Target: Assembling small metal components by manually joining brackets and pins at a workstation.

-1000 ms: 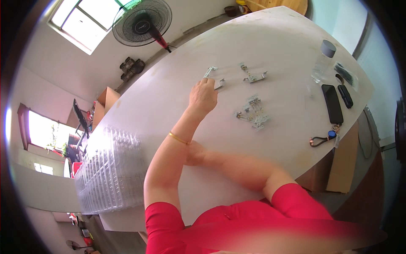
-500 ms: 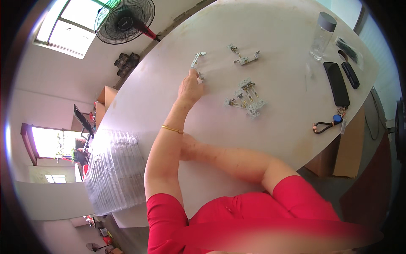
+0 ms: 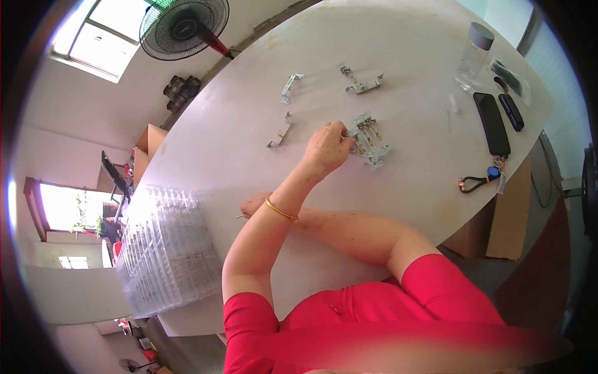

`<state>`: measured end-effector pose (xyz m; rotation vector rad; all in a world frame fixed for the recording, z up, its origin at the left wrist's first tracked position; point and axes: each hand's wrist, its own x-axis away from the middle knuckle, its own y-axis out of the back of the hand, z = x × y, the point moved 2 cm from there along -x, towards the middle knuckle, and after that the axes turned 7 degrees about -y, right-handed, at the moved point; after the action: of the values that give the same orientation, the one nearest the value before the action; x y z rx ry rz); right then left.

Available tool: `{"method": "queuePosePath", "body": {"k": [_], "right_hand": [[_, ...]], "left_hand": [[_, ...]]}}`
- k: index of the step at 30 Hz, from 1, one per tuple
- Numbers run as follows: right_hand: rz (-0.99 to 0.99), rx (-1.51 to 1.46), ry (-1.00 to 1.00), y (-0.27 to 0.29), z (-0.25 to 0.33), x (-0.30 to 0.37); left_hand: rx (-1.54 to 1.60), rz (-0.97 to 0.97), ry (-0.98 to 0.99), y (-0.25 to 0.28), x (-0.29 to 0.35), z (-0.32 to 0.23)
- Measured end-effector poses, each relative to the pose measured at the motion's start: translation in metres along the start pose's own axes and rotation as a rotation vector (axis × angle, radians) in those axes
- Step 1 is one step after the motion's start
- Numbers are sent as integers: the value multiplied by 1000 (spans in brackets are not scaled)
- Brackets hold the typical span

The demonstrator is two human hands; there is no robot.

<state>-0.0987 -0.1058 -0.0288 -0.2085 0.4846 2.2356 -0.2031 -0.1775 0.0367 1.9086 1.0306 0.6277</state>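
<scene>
Metal parts (image 3: 372, 144) piled on a pale table (image 3: 414, 190)

Slanting lengthwise from far left to near right. Touching the pile's left edge with left hand (image 3: 328, 149), palm down, fingers curled; cannot tell any grip. Holding a thin pale rod (image 3: 240, 216) in curled right hand (image 3: 254, 204), lower left. Beyond: standing fan (image 3: 185, 28), bright window (image 3: 103, 47).

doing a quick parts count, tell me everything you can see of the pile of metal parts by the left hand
The pile of metal parts lies loosely spread on the white table, to the left of the black phone. It looks like several slim pieces, mostly pale silvery grey with some brass-coloured sections, overlapping at odd angles. The left hand has its fingertips at the left edge, partly covering it; whether they grip a piece is unclear. The overlap hides an exact count.
</scene>
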Motion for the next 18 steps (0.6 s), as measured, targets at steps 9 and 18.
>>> {"method": "queuePosePath", "body": {"k": [9, 18], "right_hand": [[50, -94, -14, 0, -2, 2], [-200, 232, 62, -3, 3, 6]], "left_hand": [[655, 126, 172, 14, 16, 11], [656, 178, 331, 57, 63, 50]]}}
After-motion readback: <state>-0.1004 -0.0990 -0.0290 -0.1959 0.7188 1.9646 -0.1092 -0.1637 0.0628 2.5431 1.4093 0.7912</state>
